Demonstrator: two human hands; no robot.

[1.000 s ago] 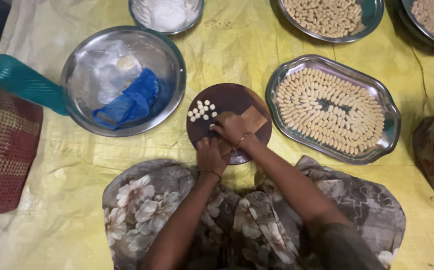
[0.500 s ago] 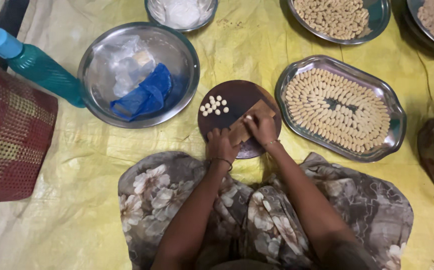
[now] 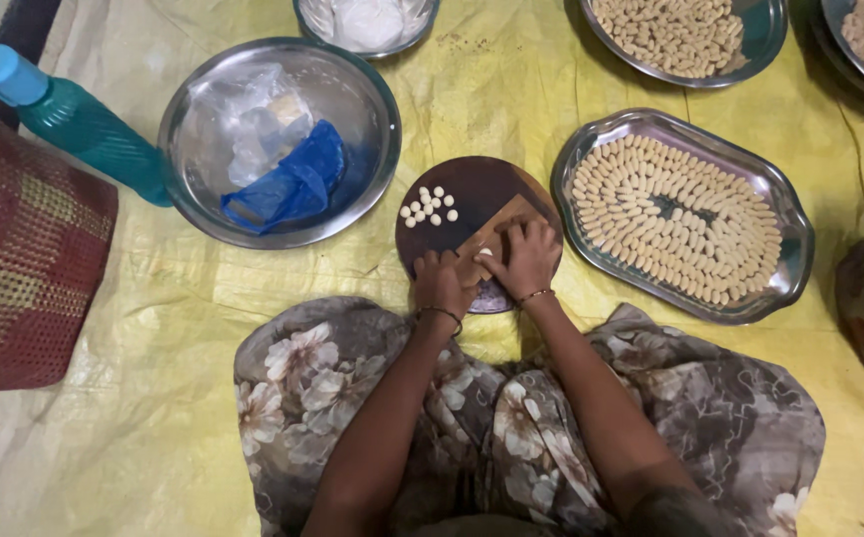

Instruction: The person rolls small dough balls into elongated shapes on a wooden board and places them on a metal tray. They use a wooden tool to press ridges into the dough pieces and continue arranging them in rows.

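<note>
A round dark wooden board (image 3: 467, 199) lies on the yellow sheet in front of my knees. Several small white dough balls (image 3: 429, 206) sit on its left part. A small ridged wooden paddle (image 3: 491, 227) lies slanted across the board. My left hand (image 3: 439, 285) rests on the paddle's near end and holds it down. My right hand (image 3: 524, 256) presses on the paddle with closed fingers, and a bit of white dough shows at its fingertips.
An oblong steel tray (image 3: 790, 224) of shaped dough pieces lies right of the board. A steel bowl (image 3: 362, 89) with plastic bags lies left, beside a teal bottle (image 3: 84, 124) and a red woven mat (image 3: 24, 259). More steel trays and a bowl line the far edge.
The camera view has shifted, so everything sits slightly lower and to the right. Both hands stay on the paddle; the right hand has moved a little along it.
</note>
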